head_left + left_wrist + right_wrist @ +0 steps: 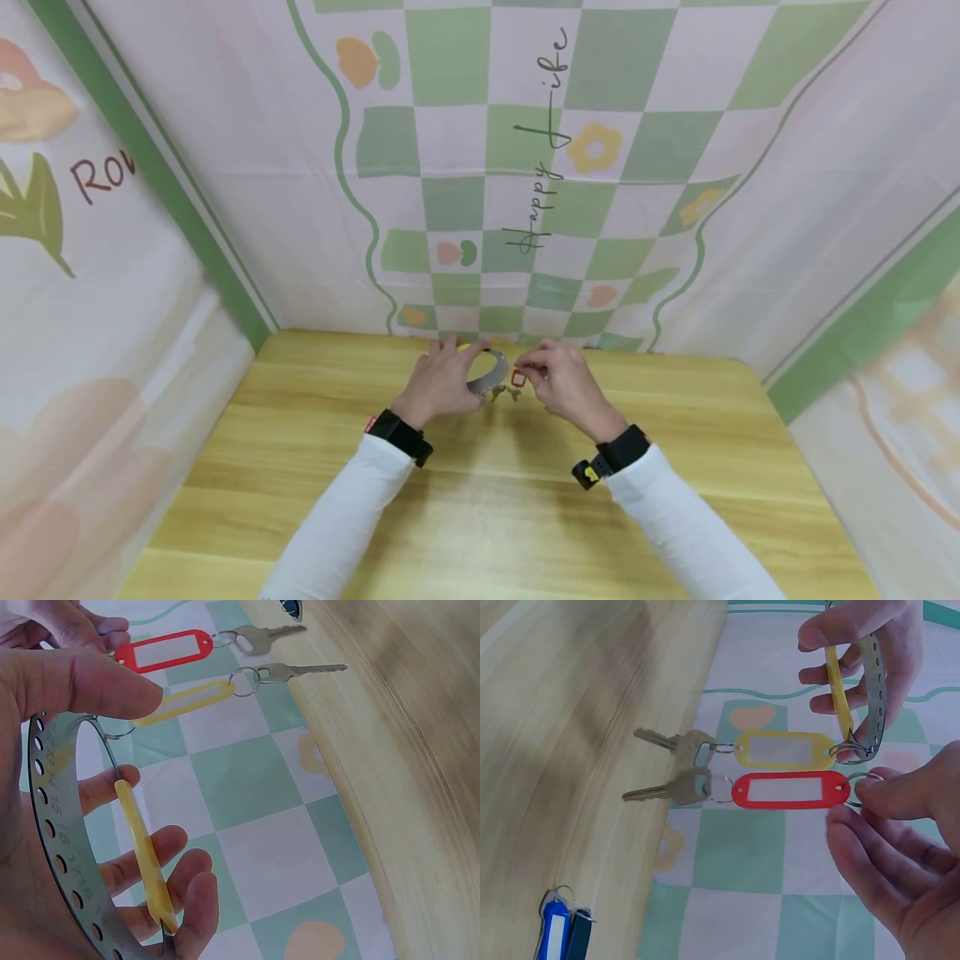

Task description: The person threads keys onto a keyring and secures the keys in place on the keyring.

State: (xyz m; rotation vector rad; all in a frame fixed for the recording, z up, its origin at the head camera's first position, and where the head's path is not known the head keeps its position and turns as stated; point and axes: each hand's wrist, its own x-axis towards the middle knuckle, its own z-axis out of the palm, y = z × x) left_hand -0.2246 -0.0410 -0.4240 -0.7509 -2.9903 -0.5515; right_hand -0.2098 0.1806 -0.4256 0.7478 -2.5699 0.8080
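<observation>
My left hand grips a flat metal key ring hoop with numbered holes along its band and a yellow sleeve. From the hoop hangs a yellow key tag with a key on its far end. Beside it, my right hand pinches the small split ring of a red key tag. Another key dangles from that red tag. Both tags hang side by side above the tabletop, the red split ring apart from the hoop.
A blue key tag and a dark one show at the lower left of the right wrist view. The wooden table ends at a checked cloth behind the hands. More printed cloth hangs at the sides.
</observation>
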